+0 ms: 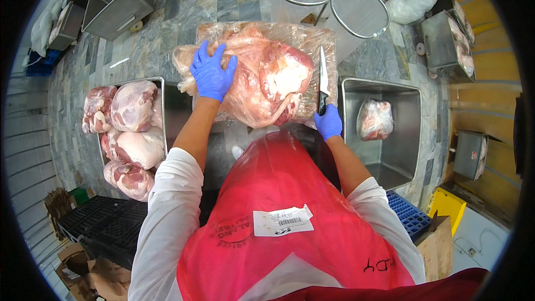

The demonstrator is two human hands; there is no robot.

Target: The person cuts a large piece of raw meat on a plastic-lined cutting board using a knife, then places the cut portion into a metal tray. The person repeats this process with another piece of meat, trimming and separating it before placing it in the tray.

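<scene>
A large raw cut of meat point(251, 81) lies on a board point(304, 32) wrapped in clear plastic. Loose pale skin and fat spread out over its left side, and a white fatty patch with red flesh faces right. My left hand point(212, 73), in a blue glove, rests on the left part of the meat with its fingers spread. At the board's right edge my right hand point(329, 122), also blue-gloved, is closed around the black handle of a knife point(323, 81). The blade points away from me and is apart from the meat.
To the left, a metal tub point(164, 106) is piled with several raw cuts. A metal tub point(409, 159) on the right holds one smaller piece of meat point(374, 120). Ring-topped bins with clear liners point(359, 14) stand beyond the board; a grey metal cart point(120, 3) is far left.
</scene>
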